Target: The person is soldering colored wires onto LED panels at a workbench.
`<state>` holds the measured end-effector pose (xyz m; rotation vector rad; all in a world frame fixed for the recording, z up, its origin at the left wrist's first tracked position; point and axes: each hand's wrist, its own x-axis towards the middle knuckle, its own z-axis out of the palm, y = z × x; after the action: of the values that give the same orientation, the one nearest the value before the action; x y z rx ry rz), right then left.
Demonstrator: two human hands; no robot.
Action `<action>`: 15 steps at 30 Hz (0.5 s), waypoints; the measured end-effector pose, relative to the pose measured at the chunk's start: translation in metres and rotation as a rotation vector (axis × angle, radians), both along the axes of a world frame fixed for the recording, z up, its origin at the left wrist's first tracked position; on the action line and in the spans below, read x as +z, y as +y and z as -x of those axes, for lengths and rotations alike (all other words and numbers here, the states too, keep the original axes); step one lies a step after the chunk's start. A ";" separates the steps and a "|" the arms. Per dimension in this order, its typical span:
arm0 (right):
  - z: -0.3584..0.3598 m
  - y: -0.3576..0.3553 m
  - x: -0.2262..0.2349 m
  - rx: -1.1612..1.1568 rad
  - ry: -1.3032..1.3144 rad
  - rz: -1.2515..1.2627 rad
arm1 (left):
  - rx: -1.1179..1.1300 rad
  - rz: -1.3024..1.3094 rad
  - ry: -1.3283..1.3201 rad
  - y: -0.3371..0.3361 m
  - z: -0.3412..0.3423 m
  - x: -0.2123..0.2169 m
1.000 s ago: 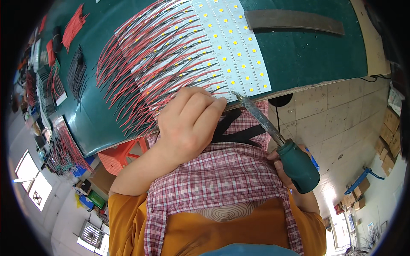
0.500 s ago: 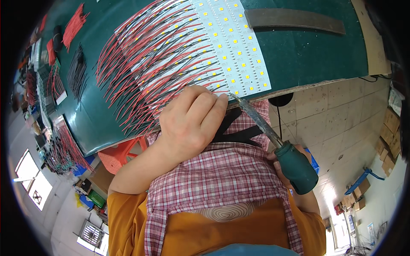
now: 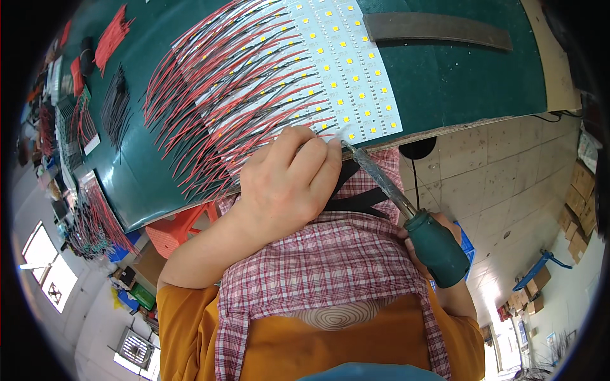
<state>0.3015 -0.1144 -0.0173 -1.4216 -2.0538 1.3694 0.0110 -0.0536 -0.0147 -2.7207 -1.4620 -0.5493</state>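
A white LED circuit board (image 3: 375,89) with yellow chips lies on the green table, and rows of red and black wires (image 3: 184,95) spread leftward from its solder pads. At the board's near edge, my left hand (image 3: 286,174) is closed in a pinch, with a thin wire at its fingertips; the palm side is hidden. My right hand (image 3: 419,257) grips the green handle of a soldering iron (image 3: 438,249) and is mostly hidden behind it. The iron's tip touches or nearly touches the board beside my left fingertips, where a faint haze shows.
A dark curved metal strip (image 3: 438,32) lies right of the board. Bundles of red wires (image 3: 113,38) and black wires (image 3: 116,111) rest at the left. Wired strips (image 3: 95,213) hang over the table's left end. A red stool (image 3: 171,233) stands below.
The soldering iron's handle has shifted slightly left with my right hand, its tip staying near the same pads. A faint haze shows at the tip. My left hand has barely moved.
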 end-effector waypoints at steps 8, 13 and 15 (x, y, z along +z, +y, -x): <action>0.009 0.013 0.013 -0.150 0.034 0.153 | 0.026 0.037 -0.002 0.002 0.000 0.004; -0.004 -0.002 -0.005 -0.191 0.134 0.110 | 0.044 0.113 -0.023 -0.008 -0.004 0.005; -0.013 -0.007 -0.011 -0.300 0.262 0.316 | -0.004 0.045 -0.087 -0.006 -0.007 -0.005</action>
<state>0.3149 -0.1216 -0.0280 -1.5007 -1.4434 1.6918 0.0179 -0.0599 -0.0196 -2.7677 -1.5054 -0.6510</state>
